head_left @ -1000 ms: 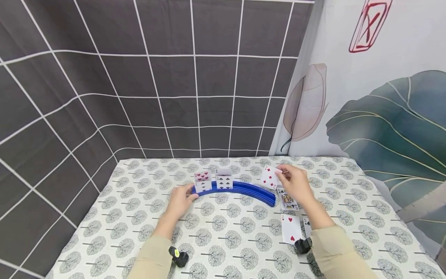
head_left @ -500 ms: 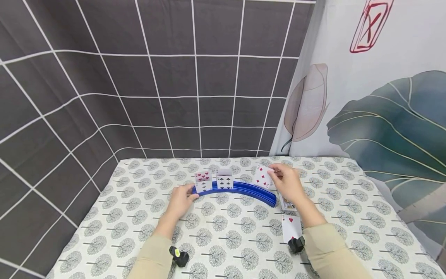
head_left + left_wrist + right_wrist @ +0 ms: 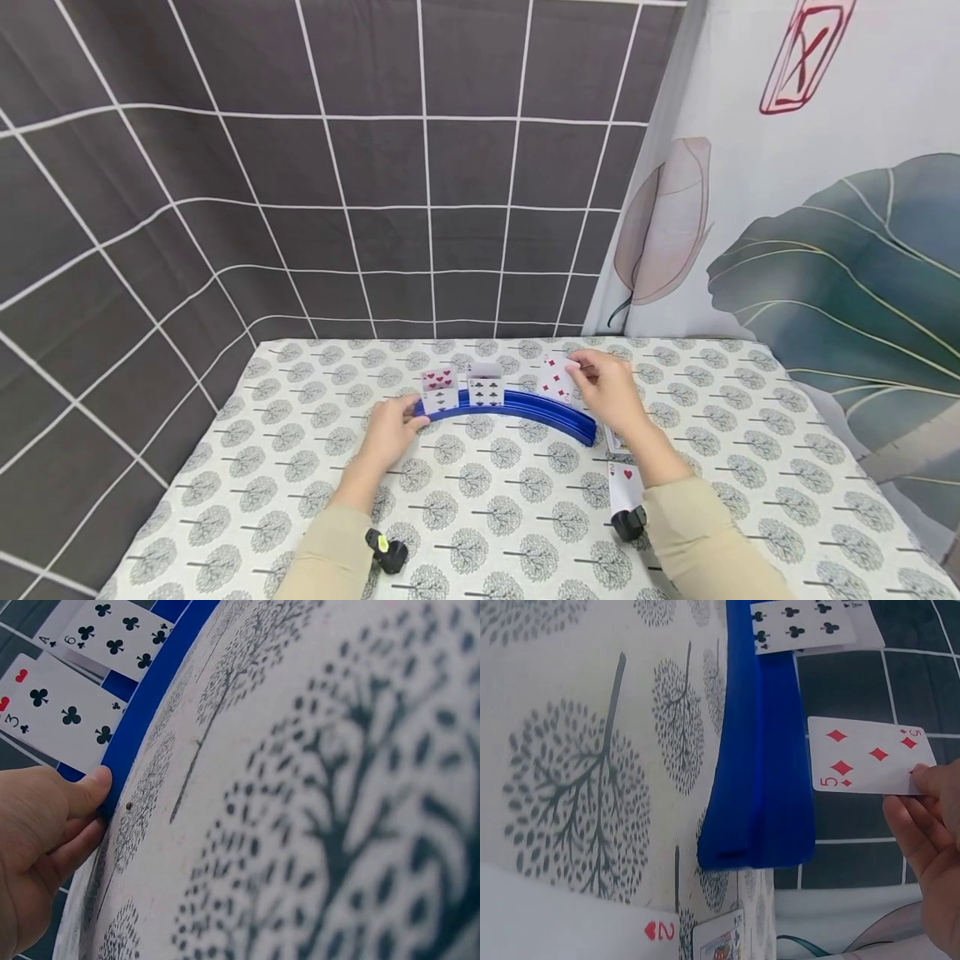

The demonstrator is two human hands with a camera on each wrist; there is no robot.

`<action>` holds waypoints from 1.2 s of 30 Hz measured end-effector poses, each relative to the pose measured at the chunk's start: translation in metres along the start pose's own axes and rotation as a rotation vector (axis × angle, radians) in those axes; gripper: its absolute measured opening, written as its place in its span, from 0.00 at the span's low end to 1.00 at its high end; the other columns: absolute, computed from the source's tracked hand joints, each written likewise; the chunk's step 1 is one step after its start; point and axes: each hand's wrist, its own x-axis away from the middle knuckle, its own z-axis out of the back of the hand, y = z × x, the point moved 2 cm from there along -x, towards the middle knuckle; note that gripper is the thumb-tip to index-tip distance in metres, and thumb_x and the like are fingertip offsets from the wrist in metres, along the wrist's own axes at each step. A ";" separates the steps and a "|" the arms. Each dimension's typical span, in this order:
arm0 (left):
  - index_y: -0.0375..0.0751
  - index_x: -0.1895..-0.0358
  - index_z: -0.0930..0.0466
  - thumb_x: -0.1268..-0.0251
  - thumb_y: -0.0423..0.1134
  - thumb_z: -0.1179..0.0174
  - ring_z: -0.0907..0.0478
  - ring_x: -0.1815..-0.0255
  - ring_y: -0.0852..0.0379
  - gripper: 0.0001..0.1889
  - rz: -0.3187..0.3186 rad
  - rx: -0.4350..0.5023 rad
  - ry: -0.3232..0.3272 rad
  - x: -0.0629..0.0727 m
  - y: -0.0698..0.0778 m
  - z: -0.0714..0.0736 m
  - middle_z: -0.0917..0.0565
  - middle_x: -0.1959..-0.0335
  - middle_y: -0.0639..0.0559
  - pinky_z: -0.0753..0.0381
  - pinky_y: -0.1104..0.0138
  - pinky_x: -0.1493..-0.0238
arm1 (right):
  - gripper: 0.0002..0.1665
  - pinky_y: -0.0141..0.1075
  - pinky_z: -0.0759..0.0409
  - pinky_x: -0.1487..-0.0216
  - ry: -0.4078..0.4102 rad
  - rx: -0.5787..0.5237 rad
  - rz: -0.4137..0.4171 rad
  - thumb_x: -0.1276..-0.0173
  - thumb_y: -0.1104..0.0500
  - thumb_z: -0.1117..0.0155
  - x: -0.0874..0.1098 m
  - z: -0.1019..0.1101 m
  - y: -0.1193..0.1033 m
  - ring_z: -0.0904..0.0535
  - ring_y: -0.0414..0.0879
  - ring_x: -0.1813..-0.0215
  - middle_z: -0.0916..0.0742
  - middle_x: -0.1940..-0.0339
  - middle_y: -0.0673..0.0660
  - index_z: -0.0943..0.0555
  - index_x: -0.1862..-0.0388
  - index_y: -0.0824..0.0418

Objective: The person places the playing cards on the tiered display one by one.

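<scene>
A curved blue card holder [image 3: 536, 407] lies on the patterned tablecloth. My left hand [image 3: 387, 430] grips its left end, the thumb on the near side in the left wrist view. In the holder stand a three of clubs [image 3: 69, 712] with a hearts card behind it, and a six of clubs [image 3: 116, 636] with an ace behind. My right hand [image 3: 609, 390] pinches a five of diamonds [image 3: 870, 756] by its upper right corner, between thumb and fingers. The card is upright, slightly tilted, close behind the holder's right part, its lower edge near the blue rim in the right wrist view.
A two of hearts [image 3: 624, 487] lies face up on the tablecloth [image 3: 465, 517] at the right, partly under the right wrist camera. Near the holder's right end lies a king card [image 3: 721, 939], mostly hidden by my right arm in the head view. A dark gridded curtain [image 3: 382, 167] hangs behind the table.
My right hand has moved left with the five of diamonds, from beyond the holder's right end to just behind its right part. The left hand keeps its grip on the holder.
</scene>
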 end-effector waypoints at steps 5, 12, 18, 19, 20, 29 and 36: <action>0.28 0.36 0.24 0.39 0.32 0.30 0.14 0.49 0.41 0.27 0.010 0.001 -0.003 0.001 0.002 0.001 0.15 0.48 0.32 0.16 0.54 0.41 | 0.08 0.39 0.09 0.65 0.014 -0.015 0.028 0.37 0.73 0.29 -0.002 -0.006 -0.001 0.11 0.57 0.67 0.11 0.65 0.66 0.15 0.59 0.72; 0.27 0.37 0.24 0.39 0.32 0.30 0.14 0.49 0.41 0.27 0.010 -0.002 -0.003 0.001 0.002 0.000 0.15 0.48 0.32 0.15 0.54 0.42 | 0.07 0.39 0.09 0.66 0.027 -0.025 0.058 0.38 0.74 0.29 -0.002 -0.013 -0.006 0.11 0.56 0.67 0.10 0.66 0.65 0.15 0.60 0.72; 0.27 0.37 0.23 0.39 0.32 0.30 0.14 0.49 0.42 0.26 0.006 0.000 0.005 0.001 0.001 -0.001 0.14 0.50 0.33 0.15 0.55 0.43 | 0.08 0.39 0.09 0.64 0.010 -0.015 0.046 0.36 0.72 0.30 -0.002 -0.017 -0.009 0.11 0.55 0.65 0.11 0.63 0.64 0.15 0.58 0.71; 0.27 0.37 0.23 0.39 0.32 0.30 0.14 0.49 0.42 0.26 0.006 0.001 0.006 0.001 0.001 -0.001 0.14 0.50 0.33 0.15 0.55 0.43 | 0.08 0.38 0.09 0.63 0.009 -0.016 0.046 0.36 0.71 0.29 -0.003 -0.018 -0.010 0.11 0.54 0.65 0.11 0.62 0.64 0.15 0.58 0.71; 0.27 0.37 0.23 0.39 0.32 0.30 0.14 0.49 0.42 0.26 0.008 0.002 0.007 0.001 0.000 -0.001 0.14 0.50 0.33 0.15 0.55 0.43 | 0.08 0.38 0.09 0.63 0.008 -0.017 0.049 0.36 0.71 0.29 -0.003 -0.019 -0.010 0.11 0.54 0.65 0.11 0.62 0.64 0.15 0.58 0.71; 0.29 0.37 0.23 0.38 0.32 0.31 0.13 0.51 0.43 0.26 0.018 0.008 0.006 0.000 0.001 -0.002 0.13 0.51 0.34 0.15 0.54 0.42 | 0.06 0.35 0.10 0.64 -0.025 -0.019 0.060 0.34 0.71 0.30 -0.005 -0.026 -0.014 0.12 0.52 0.66 0.11 0.65 0.62 0.15 0.59 0.69; 0.30 0.37 0.22 0.38 0.32 0.30 0.13 0.50 0.43 0.26 0.017 0.000 0.007 -0.001 -0.002 -0.002 0.13 0.51 0.35 0.15 0.54 0.42 | 0.06 0.35 0.10 0.65 -0.062 -0.023 0.086 0.35 0.72 0.30 -0.004 -0.034 -0.015 0.13 0.51 0.68 0.11 0.66 0.61 0.15 0.59 0.69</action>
